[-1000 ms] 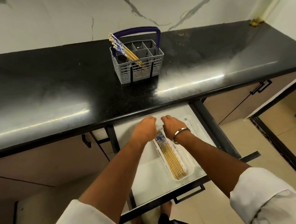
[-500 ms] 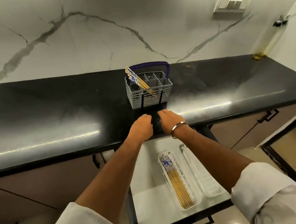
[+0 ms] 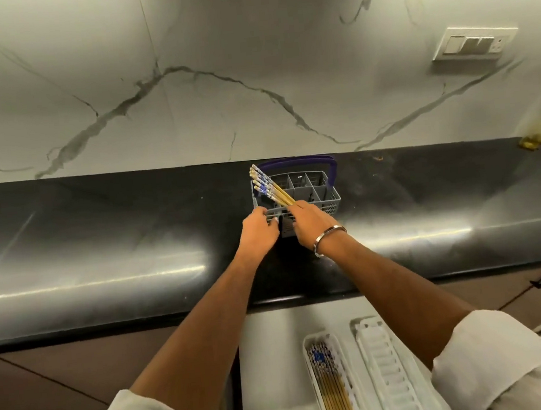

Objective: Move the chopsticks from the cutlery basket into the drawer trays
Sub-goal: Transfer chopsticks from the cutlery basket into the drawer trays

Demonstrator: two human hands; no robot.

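Chopsticks [image 3: 269, 188]: a bundle with blue-and-white patterned tops, leaning toward the upper left out of the front-left compartment of the grey cutlery basket [image 3: 323, 196], just above centre frame. Basket on the black countertop [image 3: 100, 237], purple handle [image 3: 295, 162] arched over its far side. Left hand [image 3: 260, 230] at the basket's near-left rim, fingers curled onto the edge. Right hand [image 3: 310, 222] just beside it, fingers wrapped around the lower wooden shafts of the leaning bundle; metal bangle [image 3: 327, 239] on that wrist. White sleeves rolled up on both forearms, low in the frame. Open drawer [image 3: 270, 353] at bottom centre: left tray [image 3: 312, 382] already filled with more chopsticks [image 3: 333, 393] lying lengthwise, patterned ends away from the viewer; ribbed right tray [image 3: 388, 375] just beside it. Marble wall [image 3: 215, 61] above, switch plate [image 3: 475, 43] at upper right.
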